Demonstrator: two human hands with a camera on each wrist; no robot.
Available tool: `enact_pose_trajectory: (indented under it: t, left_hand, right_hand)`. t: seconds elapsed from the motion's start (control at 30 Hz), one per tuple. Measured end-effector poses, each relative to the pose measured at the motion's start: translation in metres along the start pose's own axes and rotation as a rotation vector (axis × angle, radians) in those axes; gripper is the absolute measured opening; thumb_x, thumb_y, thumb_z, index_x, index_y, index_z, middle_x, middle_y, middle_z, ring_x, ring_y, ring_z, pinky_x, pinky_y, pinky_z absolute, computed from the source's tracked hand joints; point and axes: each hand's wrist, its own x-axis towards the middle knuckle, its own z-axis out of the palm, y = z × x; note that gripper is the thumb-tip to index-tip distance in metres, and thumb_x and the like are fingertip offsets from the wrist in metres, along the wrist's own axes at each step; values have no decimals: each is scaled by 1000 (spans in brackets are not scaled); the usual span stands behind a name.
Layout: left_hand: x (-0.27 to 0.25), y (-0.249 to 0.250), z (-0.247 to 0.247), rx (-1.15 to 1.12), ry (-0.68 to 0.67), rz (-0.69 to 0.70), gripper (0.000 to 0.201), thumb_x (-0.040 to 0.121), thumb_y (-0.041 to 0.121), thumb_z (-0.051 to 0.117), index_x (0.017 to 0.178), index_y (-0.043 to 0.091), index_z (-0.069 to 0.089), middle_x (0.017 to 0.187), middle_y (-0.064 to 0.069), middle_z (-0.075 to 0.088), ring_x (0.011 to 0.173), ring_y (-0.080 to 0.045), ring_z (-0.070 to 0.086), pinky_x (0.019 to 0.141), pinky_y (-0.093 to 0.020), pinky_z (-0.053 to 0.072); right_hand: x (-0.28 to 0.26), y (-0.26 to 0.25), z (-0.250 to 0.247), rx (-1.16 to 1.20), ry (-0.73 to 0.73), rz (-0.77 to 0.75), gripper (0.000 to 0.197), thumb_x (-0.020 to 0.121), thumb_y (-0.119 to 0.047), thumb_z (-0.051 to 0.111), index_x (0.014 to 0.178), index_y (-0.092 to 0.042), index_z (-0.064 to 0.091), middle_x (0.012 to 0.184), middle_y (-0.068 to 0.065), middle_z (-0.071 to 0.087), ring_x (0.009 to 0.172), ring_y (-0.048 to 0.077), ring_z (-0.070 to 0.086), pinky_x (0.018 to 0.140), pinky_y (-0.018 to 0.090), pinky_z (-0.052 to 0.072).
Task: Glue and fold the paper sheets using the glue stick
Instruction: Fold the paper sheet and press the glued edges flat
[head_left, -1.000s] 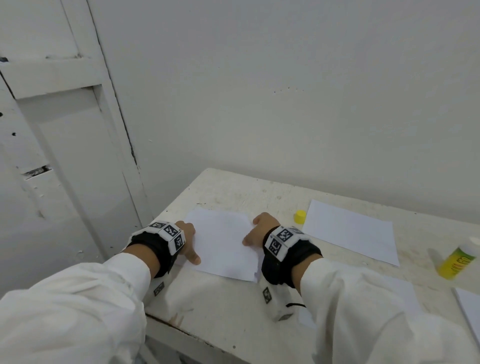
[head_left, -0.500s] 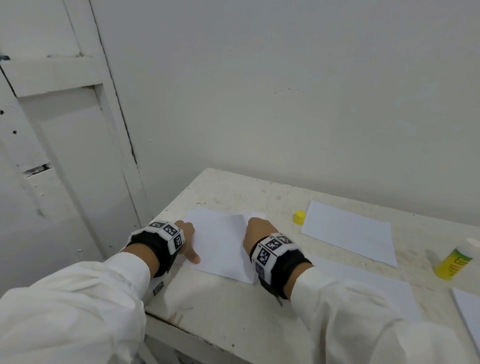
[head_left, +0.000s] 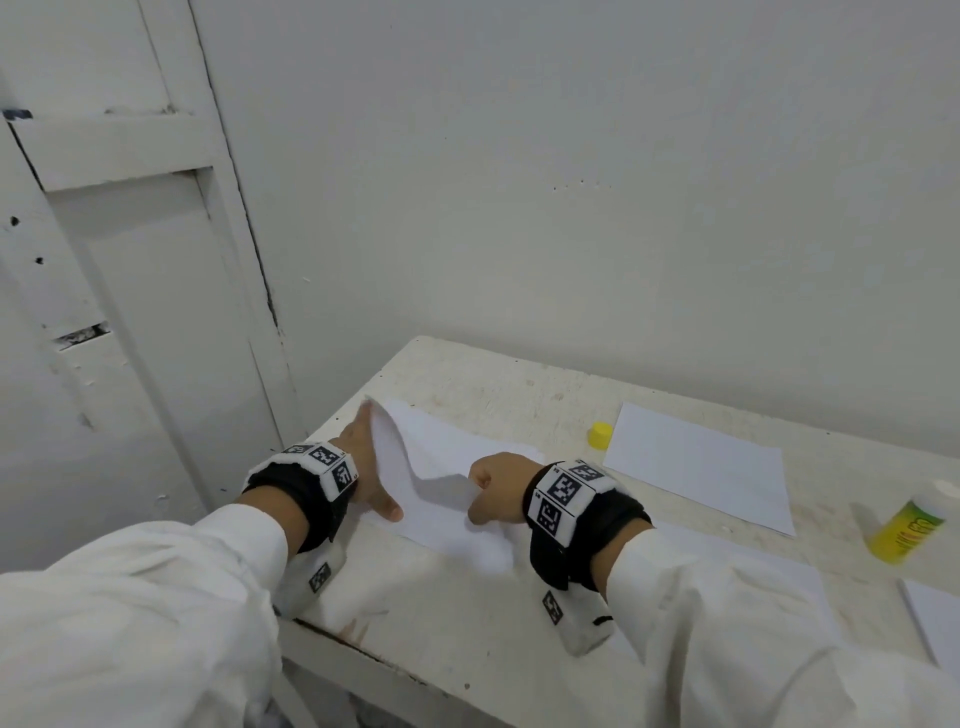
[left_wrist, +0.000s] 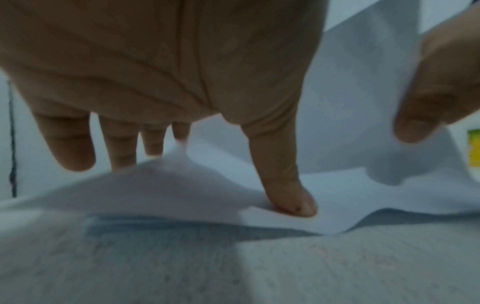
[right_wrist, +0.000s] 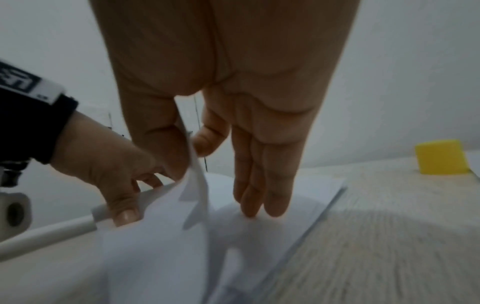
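Tabletop (head_left: 467, 634): paper sheet (head_left: 447, 525) at near-left corner, left part lifted and curling. Second sheet (head_left: 701, 462) flat, far right. Left hand (head_left: 366, 467): fingers (left_wrist: 75, 144) spread behind the raised flap, thumb pressing sheet down. Right hand (head_left: 493, 486): thumb and forefinger pinching the sheet's edge. Glue stick (head_left: 906, 527) upright at right edge; yellow cap (head_left: 601, 434) just beside second sheet.

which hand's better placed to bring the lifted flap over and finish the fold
Likely the right hand: its thumb and forefinger pinch the raised flap of the sheet. The left hand pins the sheet down with its thumb.
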Motion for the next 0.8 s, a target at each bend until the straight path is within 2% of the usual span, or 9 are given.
enact_pose_trajectory:
  t: [0.07, 0.1, 0.23, 0.3, 0.43, 0.5, 0.6, 0.7, 0.8]
  left_hand:
    - [-1, -5, -8, -333, 0, -50, 144, 62, 22, 90, 146, 15, -27, 155, -13, 26, 139, -30, 33, 111, -43, 30]
    - [1, -10, -12, -462, 8, -61, 134, 67, 15, 87, 149, 15, -19, 152, -15, 32, 137, -29, 36, 110, -40, 32]
    - [9, -24, -22, -439, 98, -16, 71, 73, 18, 83, 135, 12, 48, 135, -12, 52, 122, -24, 50, 97, -27, 35]
    - [12, -24, -21, -424, 136, 9, 81, 68, 20, 86, 137, 13, 44, 138, -9, 49, 124, -24, 48, 101, -30, 36]
    - [14, -9, -27, -505, 127, 140, 121, 66, 7, 86, 154, 17, 3, 156, -7, 24, 142, -24, 27, 113, -38, 26]
    - [18, -3, -32, -485, 118, 182, 106, 69, 4, 82, 152, 19, 18, 142, -8, 42, 130, -22, 42, 105, -31, 32]
    - [21, -3, -39, -421, 211, 185, 49, 71, 11, 82, 114, 15, 58, 113, -2, 57, 104, -19, 53, 87, -26, 38]
    - [20, -4, -41, -330, 342, 258, 25, 71, 17, 83, 81, 21, 60, 103, 2, 51, 99, -16, 47, 85, -27, 36]
    - [14, -1, -36, -190, 379, 388, 29, 74, 14, 75, 64, 29, 52, 89, 1, 55, 89, -19, 50, 75, -26, 33]
  right_hand:
    - [1, 4, 1, -39, -44, -22, 24, 85, -13, 62, 74, -14, 41, 74, -1, 40, 71, 17, 41, 54, 23, 27]
    - [-1, 5, 1, -38, -30, -43, 19, 85, -15, 62, 80, -13, 44, 80, 1, 44, 78, 18, 44, 57, 24, 30]
    - [-10, 7, -1, -16, 17, -24, 34, 90, -20, 58, 119, -3, 55, 119, 13, 58, 110, 28, 55, 84, 29, 42]
    - [-11, 7, -1, -8, 23, -32, 35, 90, -19, 58, 120, -2, 54, 120, 13, 58, 112, 29, 54, 83, 29, 42]
    - [-11, 4, 3, 6, -43, -63, 14, 87, -13, 61, 93, -12, 48, 94, 4, 49, 86, 20, 48, 61, 23, 35]
    - [-11, 4, 4, 15, -45, -61, 14, 86, -13, 61, 93, -12, 49, 94, 3, 49, 83, 18, 47, 58, 22, 34]
    - [-11, 6, 4, 15, -9, -43, 25, 87, -17, 61, 107, -4, 55, 104, 11, 56, 90, 21, 51, 69, 26, 38]
    - [-10, 9, 2, 15, 21, -16, 39, 90, -21, 58, 124, -5, 53, 123, 11, 57, 110, 27, 55, 85, 30, 41]
    - [-10, 9, 1, 33, 24, -14, 37, 91, -24, 55, 123, -6, 54, 123, 10, 58, 112, 27, 55, 90, 30, 42]
